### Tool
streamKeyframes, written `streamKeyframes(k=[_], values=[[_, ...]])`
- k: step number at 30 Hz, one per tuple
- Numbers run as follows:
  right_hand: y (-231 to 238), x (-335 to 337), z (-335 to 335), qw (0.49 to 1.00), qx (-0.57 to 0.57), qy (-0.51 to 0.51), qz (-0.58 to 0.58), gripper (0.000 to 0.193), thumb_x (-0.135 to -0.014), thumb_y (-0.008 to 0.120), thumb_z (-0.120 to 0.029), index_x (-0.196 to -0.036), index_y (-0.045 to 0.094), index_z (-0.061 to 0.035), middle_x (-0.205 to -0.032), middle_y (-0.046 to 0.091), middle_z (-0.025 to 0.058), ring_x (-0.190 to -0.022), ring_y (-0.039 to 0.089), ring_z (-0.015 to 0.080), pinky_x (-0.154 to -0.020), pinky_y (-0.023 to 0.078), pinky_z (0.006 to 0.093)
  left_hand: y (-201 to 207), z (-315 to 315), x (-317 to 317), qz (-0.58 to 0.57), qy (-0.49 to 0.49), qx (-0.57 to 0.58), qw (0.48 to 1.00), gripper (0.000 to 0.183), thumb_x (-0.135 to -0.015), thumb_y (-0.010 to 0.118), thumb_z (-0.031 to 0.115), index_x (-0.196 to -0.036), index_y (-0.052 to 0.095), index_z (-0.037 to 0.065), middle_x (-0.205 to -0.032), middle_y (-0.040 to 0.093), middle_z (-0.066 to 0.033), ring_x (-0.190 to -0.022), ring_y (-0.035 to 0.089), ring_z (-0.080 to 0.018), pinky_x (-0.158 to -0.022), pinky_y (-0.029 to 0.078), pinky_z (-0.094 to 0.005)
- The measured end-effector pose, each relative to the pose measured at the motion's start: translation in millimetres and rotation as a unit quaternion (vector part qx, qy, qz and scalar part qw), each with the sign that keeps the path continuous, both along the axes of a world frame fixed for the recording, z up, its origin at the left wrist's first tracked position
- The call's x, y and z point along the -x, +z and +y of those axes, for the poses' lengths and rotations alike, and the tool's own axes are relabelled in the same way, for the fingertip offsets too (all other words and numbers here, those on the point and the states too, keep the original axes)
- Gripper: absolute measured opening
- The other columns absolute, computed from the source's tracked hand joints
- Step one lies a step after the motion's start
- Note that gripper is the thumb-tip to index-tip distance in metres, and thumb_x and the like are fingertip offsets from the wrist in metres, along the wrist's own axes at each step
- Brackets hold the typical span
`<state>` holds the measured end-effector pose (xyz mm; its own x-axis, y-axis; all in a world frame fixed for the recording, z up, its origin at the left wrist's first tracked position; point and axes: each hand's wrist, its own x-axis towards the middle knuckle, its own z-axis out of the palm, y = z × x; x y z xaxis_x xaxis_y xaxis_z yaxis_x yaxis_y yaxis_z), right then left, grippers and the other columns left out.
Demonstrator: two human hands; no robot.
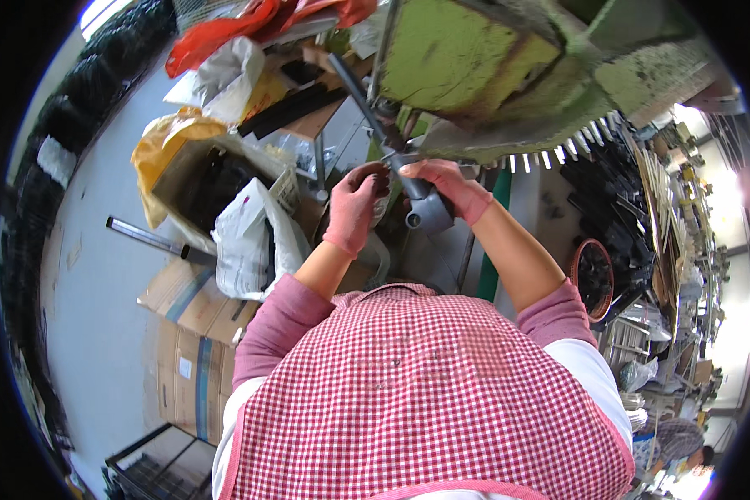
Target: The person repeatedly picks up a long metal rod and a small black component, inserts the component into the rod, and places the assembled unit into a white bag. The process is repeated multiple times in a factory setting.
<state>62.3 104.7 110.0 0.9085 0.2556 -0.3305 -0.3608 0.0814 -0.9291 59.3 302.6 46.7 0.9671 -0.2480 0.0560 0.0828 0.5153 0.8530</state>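
In the head view, the smooth grey floor (100,283) spreads across the 9 o'clock side. A worn green machine (467,58) looms at 1 o'clock, and red sheeting (233,33) lies in a heap at 11. A yellow bag (171,137) lines a container at 10, with a white sack (246,237) and a shiny tube (146,236) near 9. Cardboard boxes (196,367) are stacked at 8; a red-rimmed basket (612,279) stands at 3, and another person (679,442) shows at 4.

Both forearms rise from the lower edge and converge below the machine. The right hand (454,185), gloved in pink, points toward 11 o'clock, its fingers grasping a grey tubular part (431,215) just past centre toward 1, the thumb laid across it. The left hand (354,208), likewise gloved, sits at 11 o'clock beside it, fingers curled; whether they grip anything cannot be told.
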Motion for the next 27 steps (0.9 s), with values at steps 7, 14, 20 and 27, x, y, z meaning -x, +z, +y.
streamKeyframes(k=[7,14,20,27], values=[[12,10,6,0.967,0.239,-0.028,-0.084,0.053,-0.064,0.083,-0.044,-0.096,0.075,-0.0031,-0.095,0.072,0.0089,-0.081,0.066,0.0188,-0.076,0.054,0.0332,11,21,-37,0.028,-0.140,-0.064,0.988,0.013,-0.095,0.060,0.014,-0.096,0.062,0.001,-0.087,0.062,-0.0043,-0.079,0.062,-0.0157,-0.073,0.053,-0.0295],[25,8,33,0.856,0.503,-0.007,-0.116,0.051,-0.068,0.071,-0.046,-0.095,0.075,-0.0030,-0.096,0.073,0.0176,-0.095,0.069,0.0280,-0.086,0.052,0.0360,5,25,-83,0.217,-0.278,0.034,0.935,0.032,-0.103,0.044,0.033,-0.100,0.062,0.006,-0.114,0.067,-0.0125,-0.104,0.062,-0.0265,-0.096,0.047,-0.0431],[24,17,47,0.827,0.539,-0.021,-0.161,0.050,-0.069,0.073,-0.046,-0.096,0.077,-0.0038,-0.101,0.073,0.0161,-0.101,0.068,0.0305,-0.089,0.052,0.0379,-2,35,-108,0.260,-0.377,0.040,0.888,0.047,-0.101,0.050,0.043,-0.072,0.062,0.008,-0.093,0.073,-0.0111,-0.097,0.066,-0.0283,-0.097,0.047,-0.0437],[0,6,62,0.761,0.621,-0.008,-0.188,0.045,-0.063,0.080,-0.038,-0.093,0.076,-0.0044,-0.097,0.073,0.0114,-0.097,0.071,0.0281,-0.077,0.057,0.0392,-15,42,-110,0.295,-0.299,-0.086,0.904,0.037,-0.099,0.055,0.041,-0.113,0.068,0.009,-0.104,0.074,-0.0056,-0.092,0.071,-0.0240,-0.082,0.058,-0.0390]])
